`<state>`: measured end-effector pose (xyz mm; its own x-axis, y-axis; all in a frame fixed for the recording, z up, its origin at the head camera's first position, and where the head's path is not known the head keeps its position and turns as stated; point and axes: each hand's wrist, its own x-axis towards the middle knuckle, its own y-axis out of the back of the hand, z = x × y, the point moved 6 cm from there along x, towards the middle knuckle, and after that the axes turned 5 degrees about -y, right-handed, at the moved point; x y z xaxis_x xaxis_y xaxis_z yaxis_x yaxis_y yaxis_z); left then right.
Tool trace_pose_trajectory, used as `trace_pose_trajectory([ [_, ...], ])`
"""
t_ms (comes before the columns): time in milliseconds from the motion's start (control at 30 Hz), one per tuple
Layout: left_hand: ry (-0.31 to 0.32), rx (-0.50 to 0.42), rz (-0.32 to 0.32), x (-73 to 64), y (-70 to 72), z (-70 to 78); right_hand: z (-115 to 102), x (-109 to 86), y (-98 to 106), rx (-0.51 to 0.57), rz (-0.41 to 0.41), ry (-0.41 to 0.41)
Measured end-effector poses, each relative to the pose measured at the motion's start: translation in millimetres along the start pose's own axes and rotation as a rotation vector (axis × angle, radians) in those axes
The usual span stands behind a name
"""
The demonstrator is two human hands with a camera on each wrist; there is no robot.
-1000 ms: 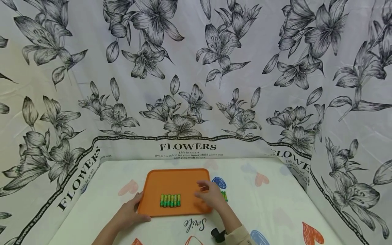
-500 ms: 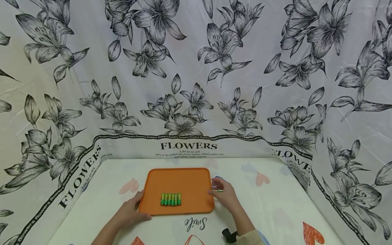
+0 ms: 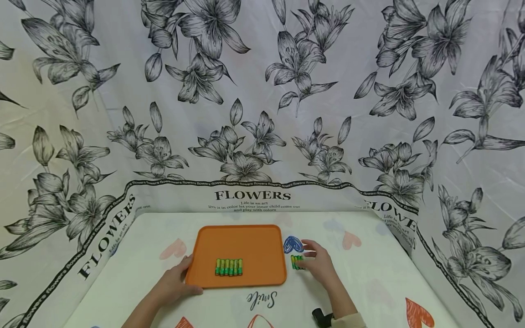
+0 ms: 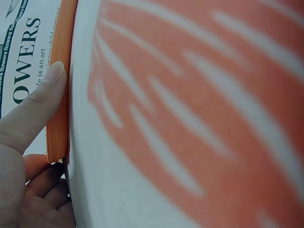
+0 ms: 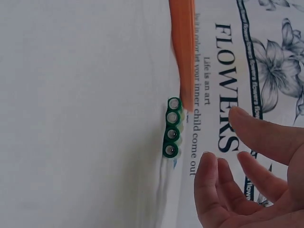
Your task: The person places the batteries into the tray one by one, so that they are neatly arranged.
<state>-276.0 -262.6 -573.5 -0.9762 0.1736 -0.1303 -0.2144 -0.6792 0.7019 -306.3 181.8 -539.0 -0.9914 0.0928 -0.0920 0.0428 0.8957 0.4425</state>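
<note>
An orange tray (image 3: 254, 246) lies on the table, bearing a side-by-side row of several green-and-yellow batteries (image 3: 229, 267). My left hand (image 3: 174, 282) holds the tray's near left corner. In the left wrist view, its thumb lies along the tray's orange side wall (image 4: 59, 133) and the fingers bend round beneath the corner. Off the tray's right side, several more batteries (image 3: 296, 262) form a short row on the tablecloth. Right beside them is my right hand (image 3: 321, 264), fingers spread and nothing between them. From the right wrist, the battery ends (image 5: 172, 127) face the camera.
The white tablecloth (image 3: 369, 282) carries printed hearts and the word Smile. A floral curtain (image 3: 262, 150) encloses the back and both sides. A black object (image 3: 321, 318) sits at my right wrist by the sleeve (image 3: 348, 320).
My right hand has moved off the tray to the right, past its rim and over to the loose batteries. The left hand keeps its hold on the tray corner.
</note>
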Motion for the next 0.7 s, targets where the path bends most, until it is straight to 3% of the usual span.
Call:
trace_pose_trajectory([
  [467,0.018,-0.005,0.001,0.2,-0.3,-1.0,16,7.5,0,-0.179,-0.110,-0.066],
  [700,-0.003,-0.006,-0.002,0.6,0.0,-0.8,19,10.6,-4,-0.270,-0.107,-0.060],
])
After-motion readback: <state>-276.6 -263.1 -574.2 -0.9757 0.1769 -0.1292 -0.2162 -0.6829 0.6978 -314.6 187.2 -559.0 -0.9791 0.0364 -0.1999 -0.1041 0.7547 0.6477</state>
